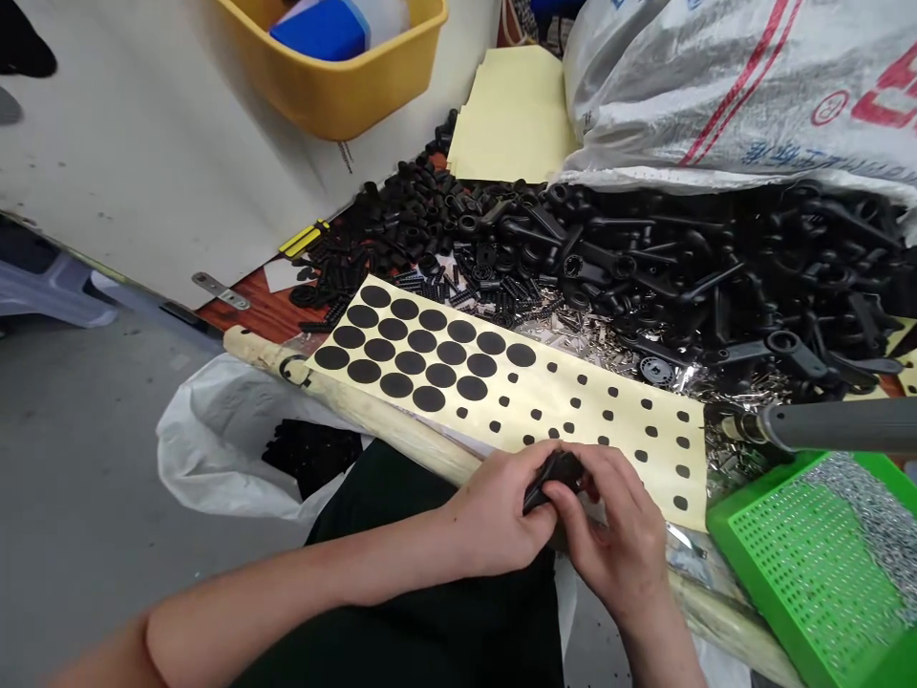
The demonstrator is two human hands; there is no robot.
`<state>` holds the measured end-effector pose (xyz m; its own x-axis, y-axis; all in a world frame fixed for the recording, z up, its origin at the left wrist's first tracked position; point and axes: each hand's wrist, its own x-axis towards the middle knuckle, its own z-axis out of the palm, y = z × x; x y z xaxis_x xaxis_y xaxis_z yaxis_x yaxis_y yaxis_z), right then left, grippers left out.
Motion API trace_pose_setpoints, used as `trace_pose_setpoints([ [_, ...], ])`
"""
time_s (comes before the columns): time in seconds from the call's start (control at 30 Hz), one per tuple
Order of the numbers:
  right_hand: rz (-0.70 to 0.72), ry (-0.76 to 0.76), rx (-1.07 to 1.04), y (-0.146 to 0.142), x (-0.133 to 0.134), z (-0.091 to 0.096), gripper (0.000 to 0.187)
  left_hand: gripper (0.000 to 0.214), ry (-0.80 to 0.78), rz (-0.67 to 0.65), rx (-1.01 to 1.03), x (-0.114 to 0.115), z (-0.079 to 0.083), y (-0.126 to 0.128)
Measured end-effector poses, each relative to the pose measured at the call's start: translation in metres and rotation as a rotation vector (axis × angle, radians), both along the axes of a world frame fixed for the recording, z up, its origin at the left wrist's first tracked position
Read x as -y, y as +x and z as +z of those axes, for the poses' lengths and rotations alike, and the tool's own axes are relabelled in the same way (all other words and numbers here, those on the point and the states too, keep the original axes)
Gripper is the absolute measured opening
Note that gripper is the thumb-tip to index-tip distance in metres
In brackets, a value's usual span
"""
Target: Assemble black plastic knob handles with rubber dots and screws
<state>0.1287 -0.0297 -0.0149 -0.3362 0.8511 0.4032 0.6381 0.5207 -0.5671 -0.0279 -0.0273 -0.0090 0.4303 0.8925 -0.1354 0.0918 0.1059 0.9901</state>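
Observation:
Close to the table's front edge, a small black plastic part point(557, 476) is held between both hands. My left hand point(494, 511) is closed around its left side, thumb and fingers wrapped on it. From the right, the fingertips and thumb of my right hand point(620, 526) pinch the same part. Much of it is hidden by the fingers, so its exact kind does not show. Just beyond the hands lies a pale yellow sheet point(623, 454) with large black round stickers point(411, 363) at its left and several small dark spots across its right.
Heaped black plastic handles point(666, 258) and small black tubes point(408, 210) cover the back. A green basket point(745, 516) of metal pins stands at right, below a grey power-tool shaft point(831, 423). A yellow bin point(344, 91) hangs at upper left; a white sack point(215, 430) sits below the table.

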Motion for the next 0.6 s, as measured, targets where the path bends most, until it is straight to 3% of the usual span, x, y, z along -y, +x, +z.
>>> trace_pose_setpoints([
  [0.23, 0.124, -0.013, 0.100, 0.013, 0.003, 0.006, 0.039, 0.037, -0.062, -0.080, -0.063, 0.001, 0.004, -0.005],
  [0.4, 0.117, -0.006, 0.048, 0.017, 0.004, 0.011, 0.042, 0.037, -0.104, -0.063, 0.056, 0.003, 0.011, -0.003],
  [0.5, 0.049, -0.129, -0.133, 0.019, 0.008, 0.013, 0.046, 0.041, -0.180, 0.015, 0.199, 0.005, 0.013, -0.001],
  [0.6, -0.059, -0.396, -0.395, 0.019, 0.016, 0.011, 0.047, 0.053, -0.305, 0.087, 0.257, 0.008, 0.014, 0.001],
])
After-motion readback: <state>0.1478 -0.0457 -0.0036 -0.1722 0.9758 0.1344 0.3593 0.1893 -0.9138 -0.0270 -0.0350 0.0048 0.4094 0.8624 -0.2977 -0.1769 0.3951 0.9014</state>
